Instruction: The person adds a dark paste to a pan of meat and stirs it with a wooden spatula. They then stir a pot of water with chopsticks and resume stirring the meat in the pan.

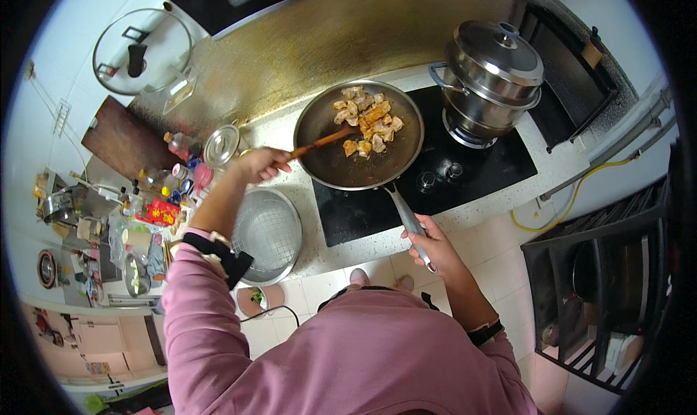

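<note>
My left hand [262, 164] grips a wooden spatula [325, 139] whose far end reaches in among browned chunks of meat [375, 115]. These pieces lie mostly in the upper middle of a dark frying pan [354, 170], and a few sit lower near the spatula's tip. The spatula's blade is partly hidden by the meat. With my right hand [433, 245] I hold the pan's grey metal handle [404, 211], which points toward me over the counter's front edge. The pan stands over the left side of a black glass gas hob [348, 219].
A lidded steel steamer pot [493, 83] stands on the right burner. Left of the hob sits a metal basin with a wire rack [267, 230]. Bottles, jars and a red packet [163, 212] crowd the left counter. A black shelf rack [599, 284] stands at right.
</note>
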Demonstrator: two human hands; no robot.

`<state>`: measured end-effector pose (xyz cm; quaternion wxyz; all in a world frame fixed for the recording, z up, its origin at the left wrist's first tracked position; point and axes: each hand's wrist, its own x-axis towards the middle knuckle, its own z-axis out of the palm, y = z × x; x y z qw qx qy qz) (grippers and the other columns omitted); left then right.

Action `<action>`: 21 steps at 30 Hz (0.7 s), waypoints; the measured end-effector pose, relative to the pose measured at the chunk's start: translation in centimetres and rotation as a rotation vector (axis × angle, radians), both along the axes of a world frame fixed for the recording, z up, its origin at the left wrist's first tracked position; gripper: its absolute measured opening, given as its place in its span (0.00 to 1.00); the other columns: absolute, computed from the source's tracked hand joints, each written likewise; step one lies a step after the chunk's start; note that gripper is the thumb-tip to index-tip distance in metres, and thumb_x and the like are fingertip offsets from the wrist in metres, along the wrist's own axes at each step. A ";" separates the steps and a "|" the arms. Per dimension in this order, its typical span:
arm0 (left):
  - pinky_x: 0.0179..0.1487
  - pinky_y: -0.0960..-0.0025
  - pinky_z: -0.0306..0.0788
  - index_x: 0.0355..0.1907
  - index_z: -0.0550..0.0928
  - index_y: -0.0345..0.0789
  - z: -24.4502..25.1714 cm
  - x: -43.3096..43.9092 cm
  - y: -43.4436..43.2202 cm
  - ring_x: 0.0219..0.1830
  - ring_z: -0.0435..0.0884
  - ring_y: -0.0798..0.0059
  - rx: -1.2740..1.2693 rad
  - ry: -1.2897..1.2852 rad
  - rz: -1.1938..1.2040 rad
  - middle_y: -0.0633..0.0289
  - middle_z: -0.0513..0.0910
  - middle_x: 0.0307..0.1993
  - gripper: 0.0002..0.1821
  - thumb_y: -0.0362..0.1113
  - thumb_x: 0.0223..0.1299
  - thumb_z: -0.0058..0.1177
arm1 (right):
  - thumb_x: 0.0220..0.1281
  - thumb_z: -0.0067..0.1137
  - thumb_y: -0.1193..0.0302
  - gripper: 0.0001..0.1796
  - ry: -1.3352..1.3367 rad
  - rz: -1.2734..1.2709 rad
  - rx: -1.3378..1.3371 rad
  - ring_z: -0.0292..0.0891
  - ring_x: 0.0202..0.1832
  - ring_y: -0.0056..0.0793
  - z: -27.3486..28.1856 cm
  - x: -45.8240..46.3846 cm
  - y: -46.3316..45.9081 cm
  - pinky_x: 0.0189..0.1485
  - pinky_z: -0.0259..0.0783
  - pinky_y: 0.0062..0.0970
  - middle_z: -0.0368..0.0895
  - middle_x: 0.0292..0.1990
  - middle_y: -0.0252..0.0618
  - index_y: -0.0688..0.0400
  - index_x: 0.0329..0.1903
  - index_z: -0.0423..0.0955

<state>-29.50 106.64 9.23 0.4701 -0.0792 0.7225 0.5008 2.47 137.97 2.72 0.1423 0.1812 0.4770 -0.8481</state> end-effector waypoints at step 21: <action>0.33 0.60 0.75 0.51 0.79 0.40 11.3 14.0 0.8 0.30 0.82 0.57 -0.739 1.543 -0.980 0.53 0.82 0.27 0.21 0.27 0.51 0.47 | 0.66 0.47 0.75 0.22 -0.009 -0.009 -0.003 0.61 0.23 0.13 0.3 0.1 -0.2 0.19 0.55 0.13 0.70 0.43 0.35 0.48 0.61 0.58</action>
